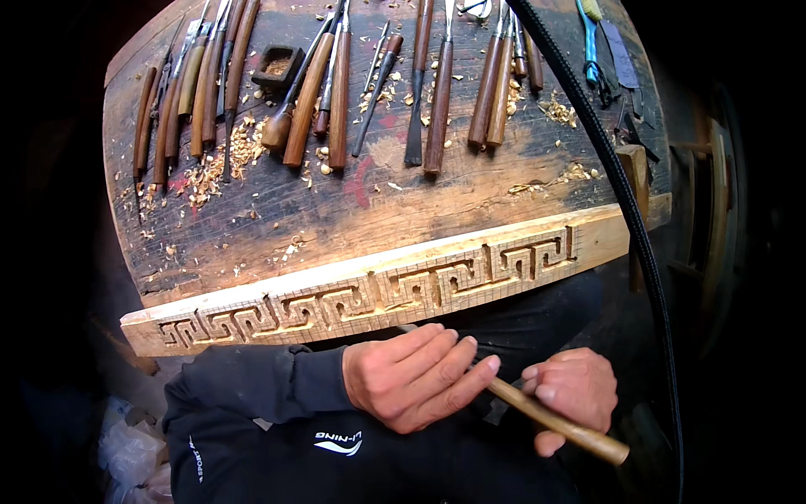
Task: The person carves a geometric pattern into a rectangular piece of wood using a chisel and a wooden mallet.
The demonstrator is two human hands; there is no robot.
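A long pale board (pixel 606 242), carved with an angular key pattern over a pencilled grid, lies slanted along the bench's near edge. Just below it, my left hand (pixel 420 374) is closed over the forward part of a wooden-handled carving chisel (pixel 579 433). Its blade is mostly hidden under my fingers, with only a bit of grey showing beside the board. The round handle slopes down to the right, out past my left hand. My right hand (pixel 578 393) curls round the handle from behind, fingers above it and thumb below; how firmly it grips is hard to see.
Several wooden-handled chisels (pixel 338 101) lie across the far part of the worn bench (pixel 403 206) among wood shavings (pixel 239 151). A small dark box (pixel 277 67) and a blue brush (pixel 590 42) are there too. A black cable (pixel 617 168) hangs down the right side.
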